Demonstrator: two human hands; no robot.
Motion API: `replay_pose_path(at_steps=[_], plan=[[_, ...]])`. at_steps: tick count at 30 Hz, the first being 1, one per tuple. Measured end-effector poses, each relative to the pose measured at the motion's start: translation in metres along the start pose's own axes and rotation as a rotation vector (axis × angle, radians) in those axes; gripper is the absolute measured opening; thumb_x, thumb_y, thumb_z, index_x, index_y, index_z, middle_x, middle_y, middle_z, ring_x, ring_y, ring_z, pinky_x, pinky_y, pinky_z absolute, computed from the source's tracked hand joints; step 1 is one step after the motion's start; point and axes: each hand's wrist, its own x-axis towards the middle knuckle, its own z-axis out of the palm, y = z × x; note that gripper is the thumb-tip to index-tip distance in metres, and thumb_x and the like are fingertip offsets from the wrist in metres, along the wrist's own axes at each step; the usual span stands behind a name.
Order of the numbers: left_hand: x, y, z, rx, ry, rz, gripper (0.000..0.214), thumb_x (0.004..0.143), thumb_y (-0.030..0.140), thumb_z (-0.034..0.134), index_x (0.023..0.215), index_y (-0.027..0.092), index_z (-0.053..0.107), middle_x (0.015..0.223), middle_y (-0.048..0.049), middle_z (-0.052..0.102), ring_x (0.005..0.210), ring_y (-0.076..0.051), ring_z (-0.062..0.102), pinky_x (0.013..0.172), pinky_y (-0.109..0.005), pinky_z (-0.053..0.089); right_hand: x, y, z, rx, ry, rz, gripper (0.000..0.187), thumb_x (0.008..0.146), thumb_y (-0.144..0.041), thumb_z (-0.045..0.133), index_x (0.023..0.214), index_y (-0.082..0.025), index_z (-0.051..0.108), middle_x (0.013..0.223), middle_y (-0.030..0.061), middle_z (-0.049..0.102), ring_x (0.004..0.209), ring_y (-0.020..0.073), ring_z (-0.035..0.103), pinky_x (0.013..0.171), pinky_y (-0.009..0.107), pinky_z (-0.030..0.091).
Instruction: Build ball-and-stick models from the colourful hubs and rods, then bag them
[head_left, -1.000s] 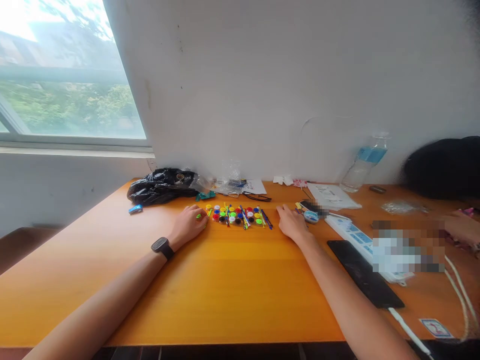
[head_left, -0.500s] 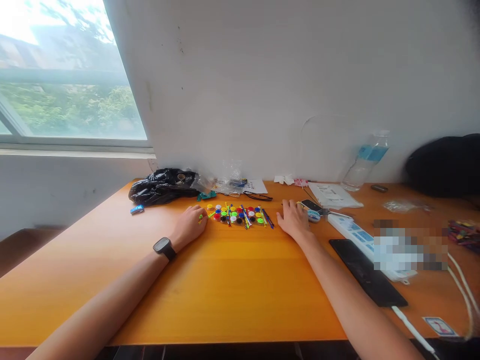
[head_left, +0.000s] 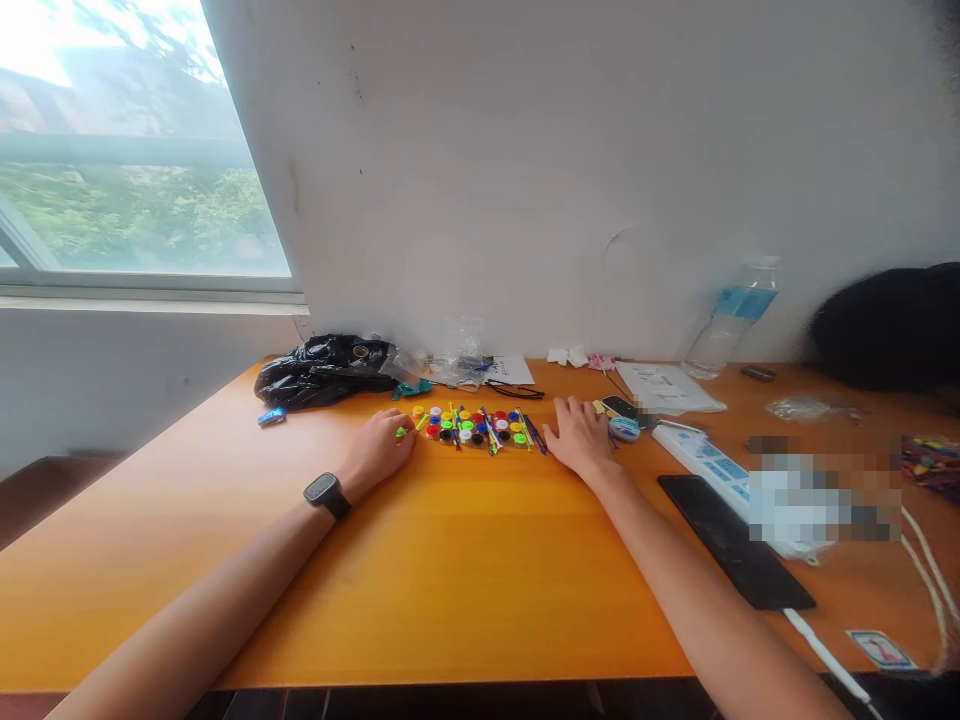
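A cluster of small round plastic pieces (head_left: 466, 430) in red, yellow, blue, white, green and black lies on the wooden table (head_left: 450, 580). Thin coloured plastic sticks (head_left: 491, 430) lie among them and at their right end. My left hand (head_left: 379, 445), below a black watch (head_left: 325, 492), rests palm down at the cluster's left end, its fingers partly hidden. A small green piece (head_left: 401, 433) shows between its thumb and fingers; whether it is gripped is unclear. My right hand (head_left: 579, 436) lies at the right end, fingers stretched and apart, holding nothing.
Behind the pieces are a black plastic bag (head_left: 326, 370), clear wrappers (head_left: 461, 355) and papers (head_left: 667, 388). At right are a power strip (head_left: 701, 465), a black phone (head_left: 731, 540) on a white cable, and a tilted plastic bottle (head_left: 731, 320). A small blue packet (head_left: 271, 416) lies left.
My right hand has slid slightly left, closer to the sticks. My left hand stays nearly in place, and the pieces look unmoved.
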Motion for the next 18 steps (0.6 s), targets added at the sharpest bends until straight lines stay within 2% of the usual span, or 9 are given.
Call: replay_pose_path(at_steps=[7, 18], plan=[[0.0021, -0.004, 0.0007, -0.106, 0.059, -0.089, 0.021, 0.094, 0.03, 0.053, 0.087, 0.02, 0.071, 0.095, -0.0081, 0.074, 0.086, -0.024, 0.068, 0.076, -0.034, 0.051, -0.0016, -0.0032, -0.0033, 0.009, -0.008, -0.007, 0.041, 0.103, -0.04, 0.052, 0.135, -0.014, 0.058, 0.136, 0.0212, 0.059, 0.125, 0.0375, 0.051, 0.101, 0.05, 0.039], [0.002, -0.0092, 0.0053, -0.138, 0.051, -0.065, 0.021, 0.095, 0.028, 0.054, 0.087, 0.02, 0.071, 0.091, -0.0072, 0.073, 0.084, -0.023, 0.068, 0.077, -0.034, 0.05, -0.0017, -0.004, -0.002, 0.024, -0.018, -0.028, 0.039, 0.104, -0.041, 0.051, 0.129, -0.014, 0.063, 0.134, 0.0206, 0.061, 0.124, 0.0374, 0.053, 0.099, 0.05, 0.041]])
